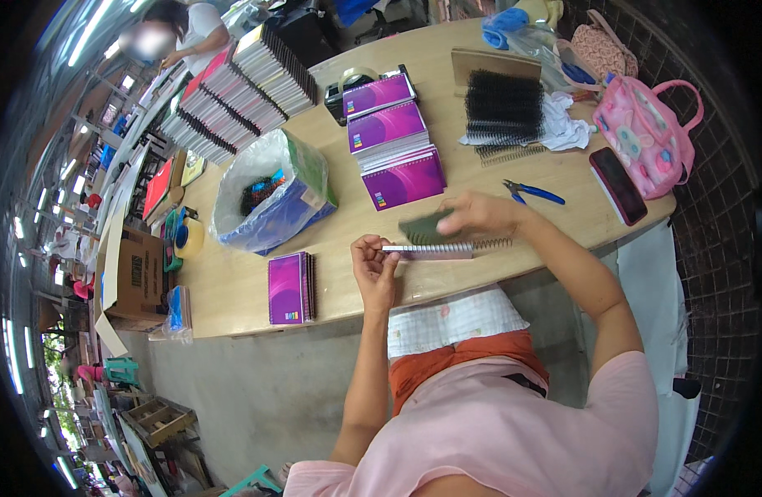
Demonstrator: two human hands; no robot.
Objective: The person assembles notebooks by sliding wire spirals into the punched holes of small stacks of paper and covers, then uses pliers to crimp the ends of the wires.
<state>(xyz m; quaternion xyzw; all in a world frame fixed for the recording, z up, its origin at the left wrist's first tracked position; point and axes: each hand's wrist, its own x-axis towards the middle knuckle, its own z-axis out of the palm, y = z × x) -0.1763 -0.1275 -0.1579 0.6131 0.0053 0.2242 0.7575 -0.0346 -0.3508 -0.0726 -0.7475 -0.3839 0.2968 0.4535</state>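
Note:
My left hand (373,263) pinches the left end of a small notebook (435,251), which is held edge-on near the table's front edge. A thin dark spiral coil (493,243) runs along its upper edge and sticks out past its right end. Above the notebook is my right hand (479,214), smeared by motion, with its fingers partly hidden. A dark green pad-like piece (422,228) is right beside those fingers; whether they grip it I cannot make out. Blue-handled cutting pliers (534,194) lie to the right of my right hand.
Purple notebooks stand in a row (402,176) ahead and a small stack (290,288) at left. A plastic-lined bin (269,190), tall notebook stacks (240,91), black coils (505,103), a phone (617,186) and a pink bag (646,132) surround them. A person (200,37) is at far left.

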